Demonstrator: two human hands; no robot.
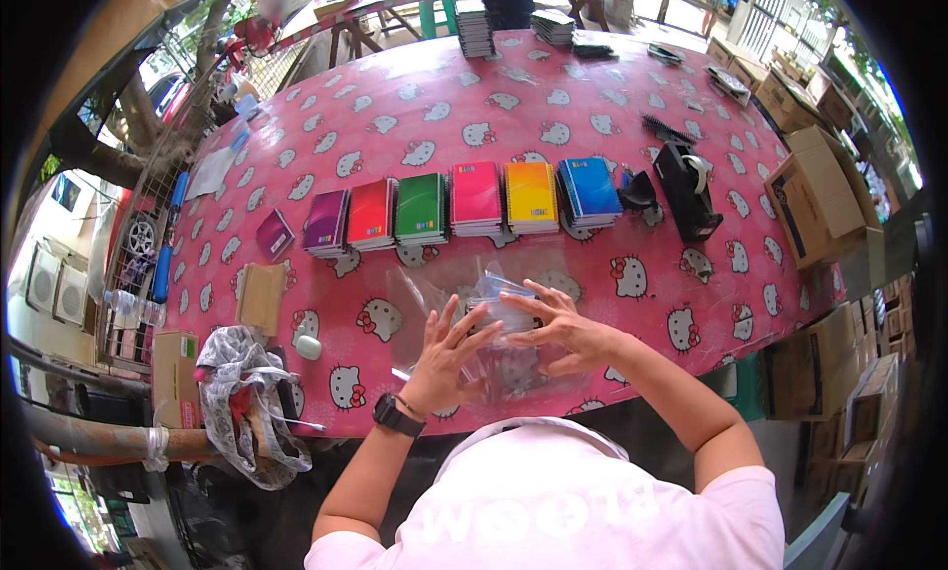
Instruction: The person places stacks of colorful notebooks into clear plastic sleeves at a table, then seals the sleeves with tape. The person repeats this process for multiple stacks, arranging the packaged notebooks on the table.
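Note:
A small pile of clear plastic wrapping (509, 311) lies on the table right before me. My left hand (446, 358) rests over its left side with the fingers spread, a dark watch on the wrist. On the right side of the same plastic, my right hand (565, 331) has its fingers apart and touches the film. Neither hand grips anything that I can see. Just beyond stands a row of spiral notebook stacks: purple (326, 221), red (371, 213), green (421, 207), pink (475, 197), yellow (531, 196) and blue (590, 189).
A black tape dispenser (683, 190) stands right of the row; a single purple notebook (276, 234) lies left. A white earbud case (308, 347), a brown cardboard piece (260, 299) and a lacy bag (247, 382) are nearer left. Cardboard boxes (815, 200) flank the pink table (632, 318).

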